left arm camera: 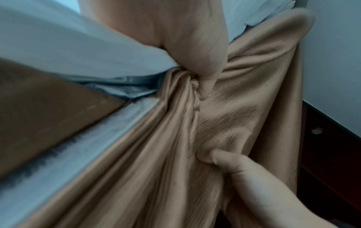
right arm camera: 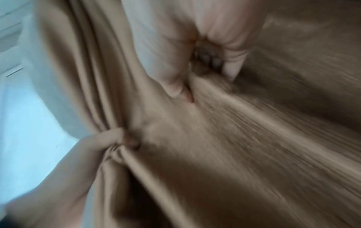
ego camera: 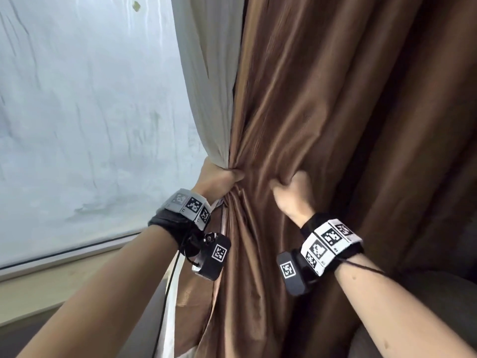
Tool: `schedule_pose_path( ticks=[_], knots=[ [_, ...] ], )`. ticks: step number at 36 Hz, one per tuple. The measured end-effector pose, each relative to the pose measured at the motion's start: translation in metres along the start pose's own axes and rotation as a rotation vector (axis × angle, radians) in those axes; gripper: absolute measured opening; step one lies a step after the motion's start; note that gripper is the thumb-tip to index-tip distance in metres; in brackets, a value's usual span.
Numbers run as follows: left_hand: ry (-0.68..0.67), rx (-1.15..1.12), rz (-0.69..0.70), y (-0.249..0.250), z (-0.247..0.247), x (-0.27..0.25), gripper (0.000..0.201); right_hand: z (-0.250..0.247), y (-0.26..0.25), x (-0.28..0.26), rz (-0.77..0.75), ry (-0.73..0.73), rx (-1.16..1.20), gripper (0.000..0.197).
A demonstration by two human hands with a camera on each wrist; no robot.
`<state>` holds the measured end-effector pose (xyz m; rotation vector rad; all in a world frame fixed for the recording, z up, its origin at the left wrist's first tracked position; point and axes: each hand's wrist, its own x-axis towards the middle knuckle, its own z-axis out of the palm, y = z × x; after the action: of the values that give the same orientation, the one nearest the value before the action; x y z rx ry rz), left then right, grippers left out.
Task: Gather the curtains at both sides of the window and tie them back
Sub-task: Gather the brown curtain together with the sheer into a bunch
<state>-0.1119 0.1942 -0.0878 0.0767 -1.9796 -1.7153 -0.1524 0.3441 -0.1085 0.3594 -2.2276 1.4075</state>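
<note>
A brown curtain (ego camera: 322,112) hangs right of the window, its white lining (ego camera: 206,73) turned toward the glass. My left hand (ego camera: 222,178) grips the curtain's left edge and lining, bunched into tight folds. My right hand (ego camera: 290,188) grips a fold of the brown cloth a short way to the right, at about the same height. In the left wrist view the left hand (left arm camera: 197,61) clamps the gathered curtain (left arm camera: 166,138) and the right hand (left arm camera: 220,160) pinches it lower down. In the blurred right wrist view the right hand (right arm camera: 195,61) holds the curtain (right arm camera: 234,146). No tie-back is visible.
The window pane (ego camera: 90,125) with streaky frosted glass fills the left. A pale sill (ego camera: 64,280) runs below it. A grey upholstered edge (ego camera: 426,293) shows at lower right, and dark wood (left arm camera: 332,154) appears beside a white wall in the left wrist view.
</note>
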Motion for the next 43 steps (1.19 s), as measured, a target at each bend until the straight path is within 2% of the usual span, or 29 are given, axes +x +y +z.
schedule_pose_path(
  ticks=[3,5,7,11,13,15,16,18,19,20,21,23,25,27,30,33,35,36,39,40,41,42,43],
  knots=[
    [-0.022,-0.004,0.016,-0.002,0.009,-0.002,0.034,0.005,-0.012,-0.011,-0.132,-0.075,-0.177,0.045],
    [-0.054,-0.024,0.009,-0.002,0.013,-0.003,0.042,0.006,-0.025,-0.016,-0.167,-0.144,-0.265,0.054],
    [-0.101,-0.049,-0.005,-0.002,0.015,-0.005,0.040,0.004,-0.034,-0.017,-0.177,-0.198,-0.300,0.049],
    [-0.198,-0.085,-0.040,-0.003,0.008,-0.005,0.053,0.000,-0.044,-0.018,-0.173,-0.276,-0.312,0.016],
    [-0.241,-0.115,-0.056,-0.001,0.005,-0.005,0.061,0.001,-0.046,-0.019,-0.168,-0.331,-0.290,0.013],
    [-0.264,-0.139,-0.073,0.001,0.003,-0.006,0.061,0.004,-0.045,-0.020,-0.148,-0.381,-0.266,0.006],
    [-0.274,-0.151,-0.094,0.002,0.001,-0.008,0.059,0.005,-0.044,-0.021,-0.136,-0.396,-0.248,0.009],
    [-0.321,-0.166,-0.142,0.004,-0.004,-0.010,0.057,0.004,-0.047,-0.023,-0.104,-0.418,-0.225,0.027],
    [-0.358,-0.172,-0.163,0.005,-0.007,-0.011,0.057,0.004,-0.049,-0.023,-0.094,-0.430,-0.215,0.024],
    [-0.400,-0.173,-0.174,0.005,-0.010,-0.011,0.056,0.004,-0.050,-0.022,-0.108,-0.435,-0.210,0.012],
    [-0.438,-0.169,-0.175,0.005,-0.012,-0.011,0.054,0.005,-0.052,-0.022,-0.120,-0.434,-0.219,0.018],
    [-0.494,-0.152,-0.165,0.003,-0.017,-0.009,0.054,0.007,-0.055,-0.024,-0.138,-0.471,-0.246,0.042],
    [-0.550,-0.121,-0.159,0.001,-0.020,-0.008,0.072,0.014,-0.055,-0.028,-0.181,-0.562,-0.314,0.051],
    [-0.577,-0.071,-0.110,0.002,-0.020,-0.006,0.088,0.017,-0.057,-0.033,-0.192,-0.595,-0.400,0.057],
    [-0.449,0.048,-0.044,0.002,-0.013,0.001,0.098,0.018,-0.057,-0.033,-0.169,-0.641,-0.510,0.060],
    [-0.166,0.141,-0.052,-0.007,-0.004,0.009,0.112,0.024,-0.055,-0.034,-0.102,-0.698,-0.404,0.063],
    [0.023,0.204,-0.053,-0.012,0.000,0.008,0.095,0.028,-0.049,-0.033,-0.063,-0.735,-0.329,0.067],
    [0.075,0.238,-0.050,-0.012,0.001,0.008,0.086,0.028,-0.046,-0.032,-0.046,-0.751,-0.305,0.071],
    [0.122,0.289,0.005,-0.009,-0.001,0.004,0.055,0.026,-0.033,-0.021,0.068,-0.758,-0.140,0.094],
    [0.127,0.310,0.015,-0.007,-0.003,0.004,0.047,0.026,-0.029,-0.017,0.110,-0.747,-0.011,0.092],
    [0.133,0.318,0.015,-0.007,-0.007,0.004,0.041,0.024,-0.026,-0.013,0.139,-0.706,0.132,0.079],
    [0.137,0.306,-0.012,-0.004,-0.010,0.004,0.038,0.023,-0.021,-0.008,0.154,-0.609,0.253,0.058],
    [0.141,0.276,-0.032,-0.003,-0.014,0.004,0.039,0.019,-0.017,-0.003,0.149,-0.444,0.318,0.038]
  ],
)
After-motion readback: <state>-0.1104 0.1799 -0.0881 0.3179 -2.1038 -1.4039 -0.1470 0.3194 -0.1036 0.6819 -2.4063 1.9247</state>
